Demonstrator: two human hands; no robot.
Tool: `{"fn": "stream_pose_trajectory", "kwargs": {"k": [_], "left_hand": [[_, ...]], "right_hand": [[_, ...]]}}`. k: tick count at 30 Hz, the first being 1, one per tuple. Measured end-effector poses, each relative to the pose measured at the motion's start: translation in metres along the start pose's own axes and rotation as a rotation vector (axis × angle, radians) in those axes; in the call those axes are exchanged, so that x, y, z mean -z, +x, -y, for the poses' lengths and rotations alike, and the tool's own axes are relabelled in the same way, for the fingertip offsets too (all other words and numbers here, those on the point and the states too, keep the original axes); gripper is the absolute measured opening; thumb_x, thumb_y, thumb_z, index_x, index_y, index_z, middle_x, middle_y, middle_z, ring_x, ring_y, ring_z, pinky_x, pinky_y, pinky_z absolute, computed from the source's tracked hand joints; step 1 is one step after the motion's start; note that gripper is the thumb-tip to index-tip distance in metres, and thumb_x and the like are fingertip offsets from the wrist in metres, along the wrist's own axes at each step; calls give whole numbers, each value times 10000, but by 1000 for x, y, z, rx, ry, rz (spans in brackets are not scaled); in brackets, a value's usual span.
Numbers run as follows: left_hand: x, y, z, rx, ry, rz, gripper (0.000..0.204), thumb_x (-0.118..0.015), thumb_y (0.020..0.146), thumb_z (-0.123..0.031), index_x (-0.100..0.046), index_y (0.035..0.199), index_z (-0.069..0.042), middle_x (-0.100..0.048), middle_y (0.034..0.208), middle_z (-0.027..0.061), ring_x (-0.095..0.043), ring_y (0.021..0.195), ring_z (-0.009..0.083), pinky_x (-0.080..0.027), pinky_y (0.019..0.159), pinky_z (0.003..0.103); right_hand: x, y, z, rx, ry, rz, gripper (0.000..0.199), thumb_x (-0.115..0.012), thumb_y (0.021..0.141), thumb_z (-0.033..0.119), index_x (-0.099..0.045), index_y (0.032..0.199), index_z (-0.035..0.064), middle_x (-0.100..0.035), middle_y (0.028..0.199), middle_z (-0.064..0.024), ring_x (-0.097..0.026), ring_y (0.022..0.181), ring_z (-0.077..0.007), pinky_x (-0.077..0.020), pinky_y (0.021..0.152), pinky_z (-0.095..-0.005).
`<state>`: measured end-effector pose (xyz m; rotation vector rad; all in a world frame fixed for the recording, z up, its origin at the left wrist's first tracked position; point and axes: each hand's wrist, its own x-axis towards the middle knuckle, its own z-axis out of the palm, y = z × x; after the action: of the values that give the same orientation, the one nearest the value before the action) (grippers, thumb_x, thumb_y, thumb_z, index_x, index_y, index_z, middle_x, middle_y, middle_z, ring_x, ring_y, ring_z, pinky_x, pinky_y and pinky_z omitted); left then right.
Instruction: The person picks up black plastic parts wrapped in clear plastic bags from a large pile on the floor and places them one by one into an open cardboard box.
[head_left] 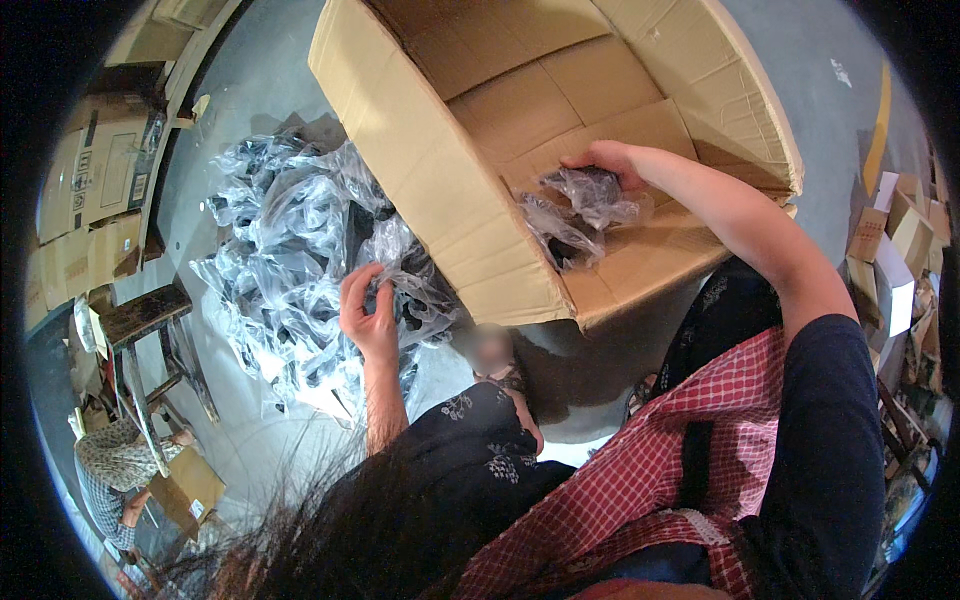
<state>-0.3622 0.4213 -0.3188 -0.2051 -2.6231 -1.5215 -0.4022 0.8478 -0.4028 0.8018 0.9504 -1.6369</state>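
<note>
- Right hand point(618, 163): fingers closed on bagged item point(610, 208) in near part of carton point(430, 150)
- Left hand point(370, 322): fingers half-curled at near right edge of bag pile point(295, 225) on floor point(270, 75), left of carton; cannot tell if pinching film point(420, 292)
- Bagged item likely light, soft outside, slippery; dark contents point(598, 182) maybe stiffer; best hold through film, round contents

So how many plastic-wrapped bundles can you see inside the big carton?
2 that I can make out: one bundle at the right hand, another bundle beside it, nearer the left wall of the carton. More may be hidden.
</note>
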Motion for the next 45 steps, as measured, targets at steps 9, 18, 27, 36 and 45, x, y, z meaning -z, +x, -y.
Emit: {"fn": "stream_pose_trajectory", "kwargs": {"k": [9,18,27,36,45], "left_hand": [[2,2,-3,2,31,-6,226,-634,811,82,-684,1023,18,-667,1060,102,-614,986,185,-476,855,273],[2,4,-2,31,-9,6,227,-636,825,74,-686,1035,7,-661,1059,82,-608,976,159,-479,838,259],[7,3,5,3,-10,-33,213,-651,825,70,-683,1029,15,-666,1041,78,-611,965,156,-479,841,258],[5,4,2,25,-42,-18,238,-650,818,74,-684,1045,13,-668,1044,71,-613,955,150,-476,840,250],[11,3,2,52,7,-6,248,-661,808,58,-686,1049,5,-669,1047,73,-614,953,151,-476,838,249]], "right_hand": [[-28,16,-17,127,-159,-4,322,-656,922,347,-718,955,34,-733,901,-97,-699,771,-213,-568,695,-380],[-35,13,-1,383,-798,-433,312,-675,877,339,-747,928,40,-721,839,-30,-650,707,-160,-509,654,-345],[-31,-4,28,-162,-758,105,239,-650,881,239,-674,1084,114,-718,998,-45,-676,868,-178,-534,740,-353],[5,-46,42,-410,-894,126,311,-669,882,132,-587,1169,42,-695,1024,-145,-693,894,-284,-591,758,-473],[-28,-83,28,657,-924,110,406,-694,723,-99,-607,1091,49,-630,1066,-37,-593,1018,-166,-501,892,-322]]}}
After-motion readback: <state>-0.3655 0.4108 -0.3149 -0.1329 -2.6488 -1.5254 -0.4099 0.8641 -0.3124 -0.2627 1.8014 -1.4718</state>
